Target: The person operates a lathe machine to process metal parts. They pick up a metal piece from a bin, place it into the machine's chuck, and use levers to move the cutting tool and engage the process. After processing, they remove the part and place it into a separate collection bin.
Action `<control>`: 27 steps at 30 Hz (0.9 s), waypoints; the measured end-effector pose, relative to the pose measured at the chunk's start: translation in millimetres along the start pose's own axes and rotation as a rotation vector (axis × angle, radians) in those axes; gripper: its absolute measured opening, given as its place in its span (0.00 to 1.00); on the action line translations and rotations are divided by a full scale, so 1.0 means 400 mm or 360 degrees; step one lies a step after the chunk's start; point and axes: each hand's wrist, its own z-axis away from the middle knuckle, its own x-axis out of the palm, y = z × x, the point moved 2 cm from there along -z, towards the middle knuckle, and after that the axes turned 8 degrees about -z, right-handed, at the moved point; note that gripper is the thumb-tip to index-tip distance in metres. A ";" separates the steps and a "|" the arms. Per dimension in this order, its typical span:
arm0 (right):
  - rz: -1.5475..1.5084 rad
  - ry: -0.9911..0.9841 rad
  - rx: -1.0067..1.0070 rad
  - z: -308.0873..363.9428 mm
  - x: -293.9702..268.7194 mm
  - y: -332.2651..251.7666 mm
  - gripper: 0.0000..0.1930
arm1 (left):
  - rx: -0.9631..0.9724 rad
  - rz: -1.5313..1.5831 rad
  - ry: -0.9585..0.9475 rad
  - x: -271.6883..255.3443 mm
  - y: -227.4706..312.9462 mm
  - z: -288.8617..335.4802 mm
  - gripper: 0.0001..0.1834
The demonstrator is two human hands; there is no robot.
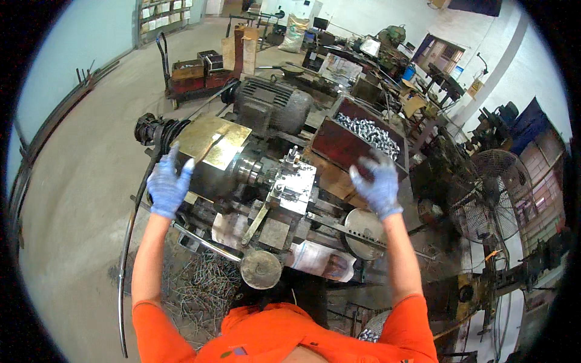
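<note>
While both gloved hands hover with fingers spread wide and holding nothing, the right hand hangs nearer the red bin of metal parts, just beyond its fingertips; the left hand sits beside the lathe headstock.

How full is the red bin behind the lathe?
Well filled. The red bin holds a heap of shiny metal parts reaching about to its rim. The right hand hovers just in front, touching nothing.

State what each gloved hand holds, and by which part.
Nothing is held: left hand and right hand are raised, open-fingered, above the lathe.
</note>
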 end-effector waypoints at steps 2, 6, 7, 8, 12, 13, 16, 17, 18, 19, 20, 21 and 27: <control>-0.0069 -0.0082 -0.0025 0.090 0.027 0.004 0.20 | 0.0084 -0.0088 -0.0148 0.041 0.034 -0.013 0.27; -0.0221 -0.0183 0.0200 0.272 0.041 0.001 0.16 | 0.0273 -0.0034 -0.0042 0.146 0.021 0.006 0.20; -0.0281 -0.0177 0.0217 0.316 0.042 0.019 0.16 | 0.0332 -0.0019 -0.0085 0.149 0.031 0.013 0.19; -0.0344 -0.0171 0.0232 0.358 0.043 0.034 0.15 | 0.0390 -0.0007 -0.0127 0.147 0.046 0.024 0.17; -0.0505 -0.0159 0.0564 0.499 0.051 0.077 0.12 | 0.0551 0.0314 -0.0087 0.085 0.166 0.083 0.13; -0.0557 -0.0145 0.0627 0.523 0.050 0.089 0.12 | 0.0560 0.0428 -0.0091 0.077 0.198 0.097 0.13; -0.0693 -0.0131 0.0786 0.564 0.061 0.116 0.10 | 0.0464 0.0513 -0.0255 0.106 0.264 0.135 0.12; -0.0734 -0.0132 0.0834 0.572 0.062 0.123 0.10 | 0.0446 0.0540 -0.0276 0.114 0.273 0.143 0.13; -0.0675 -0.0116 0.0737 0.560 0.046 0.111 0.10 | 0.0425 0.0574 -0.0298 0.123 0.285 0.151 0.13; -0.0621 -0.0100 0.0636 0.533 0.024 0.086 0.10 | 0.0405 0.0602 -0.0315 0.131 0.291 0.158 0.13; -0.0568 -0.0085 0.0534 0.518 0.012 0.070 0.10 | 0.0420 0.0583 -0.0291 0.143 0.294 0.171 0.12; -0.0573 -0.0081 0.0585 0.522 0.012 0.072 0.10 | 0.0461 0.0507 -0.0359 0.146 0.296 0.179 0.11; -0.0641 -0.0097 0.0744 0.558 0.031 0.093 0.11 | 0.0539 0.0311 -0.0453 0.150 0.213 0.237 0.10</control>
